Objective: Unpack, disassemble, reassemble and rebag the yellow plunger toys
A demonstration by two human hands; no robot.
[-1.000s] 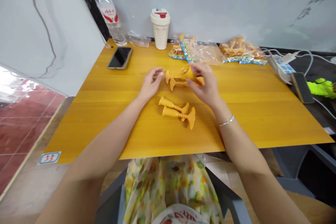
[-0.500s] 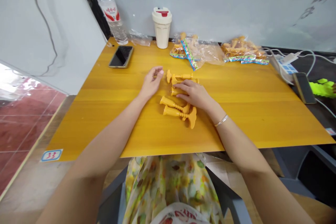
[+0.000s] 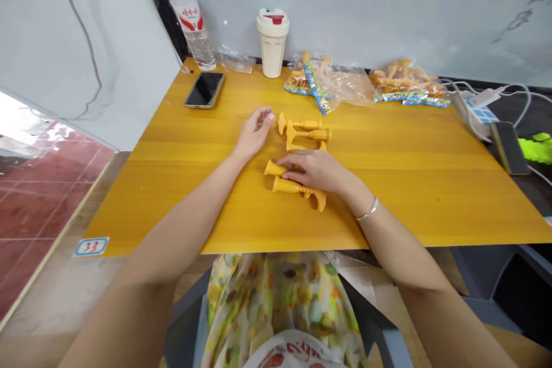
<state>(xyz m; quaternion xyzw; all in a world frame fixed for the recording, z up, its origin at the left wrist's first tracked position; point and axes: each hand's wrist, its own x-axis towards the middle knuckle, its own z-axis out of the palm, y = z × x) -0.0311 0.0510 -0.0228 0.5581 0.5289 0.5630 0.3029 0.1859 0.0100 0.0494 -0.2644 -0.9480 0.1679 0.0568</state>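
Several orange-yellow plastic pieces, each with a ribbed flared handle, a beaded stem and a curved wider end, lie in a loose column on the table. My right hand [image 3: 318, 169] is closed around the middle of one piece [image 3: 275, 168], with its flared end sticking out to the left and the rest covered by the palm. Just below lies another piece [image 3: 290, 185]. Farther up are the topmost piece [image 3: 308, 124] and one beneath it [image 3: 319, 134]. My left hand [image 3: 255, 132] rests on its side left of the column, fingers loosely bent and apart, holding nothing.
Along the back stand a water bottle [image 3: 190, 17] and a white cup [image 3: 273, 46]. A phone [image 3: 205, 90] lies at back left. Clear bags of similar pieces [image 3: 407, 83] sit by the wall. Cables and a second phone [image 3: 510, 148] are at the right.
My right hand has moved toward me, off the middle pieces and onto a lower one. The upper pieces are now more exposed. My left hand stays beside the column.
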